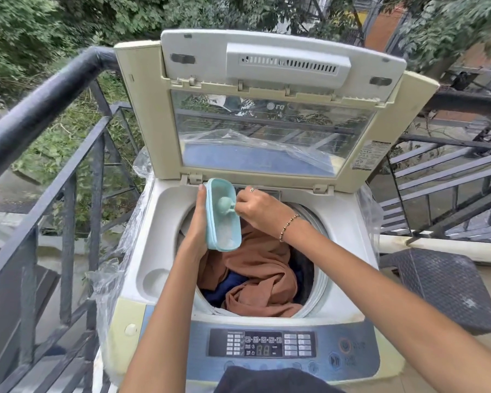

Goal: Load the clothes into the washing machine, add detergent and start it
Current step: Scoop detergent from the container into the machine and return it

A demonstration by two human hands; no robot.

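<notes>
i see soft, even daylight from above, bright, no hard shadows. reflections and mild glare on the lid window (pixel 267 131). wide-angle bend curves the railing (pixel 40 109) at the left edge. centre sharp, corners slightly soft.

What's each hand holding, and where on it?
The tub: the left hand grips it along one long side. The scoop: the right hand pinches its handle.

The top-loading washing machine (pixel 165 251) stands with its lid (pixel 267 131) raised upright and the drum (pixel 322 282) exposed. Brown and dark blue clothes (pixel 261 268) lie crumpled inside the drum. A light blue rectangular detergent container (pixel 223 236), uncovered and tilted above the drum's rear left edge, holds white powder at its lower end and a green scoop (pixel 224 205).
</notes>
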